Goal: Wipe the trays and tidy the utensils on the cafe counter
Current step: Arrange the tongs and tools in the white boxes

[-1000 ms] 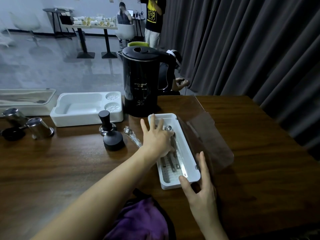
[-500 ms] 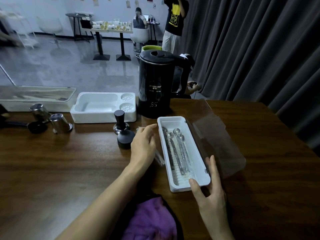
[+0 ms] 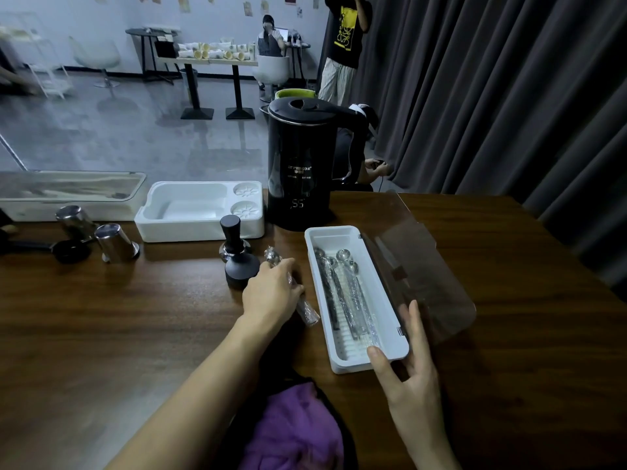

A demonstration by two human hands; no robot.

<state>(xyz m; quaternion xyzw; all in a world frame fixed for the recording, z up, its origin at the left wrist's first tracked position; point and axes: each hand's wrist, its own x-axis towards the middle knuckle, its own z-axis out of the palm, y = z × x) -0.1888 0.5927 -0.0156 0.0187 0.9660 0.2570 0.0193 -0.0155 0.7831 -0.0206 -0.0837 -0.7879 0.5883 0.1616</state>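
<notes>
Left hand [image 3: 271, 293] and right hand [image 3: 410, 378]: both mine, both bare. Fingers slender; right thumbnail trimmed short and plain. Left forearm [image 3: 203, 378] and right forearm [image 3: 427, 439] uncovered all the way to the bottom edge of view. Low between them, a crumpled purple fabric with a black border [image 3: 295, 432]. Whether it is my clothing or a loose cloth, I cannot tell. Light is dim, so finer detail is lost.

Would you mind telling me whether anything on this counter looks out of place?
One plastic-wrapped spoon lies on the wooden counter beside the white utensil box, under the left hand, while the other spoons lie inside.
</notes>
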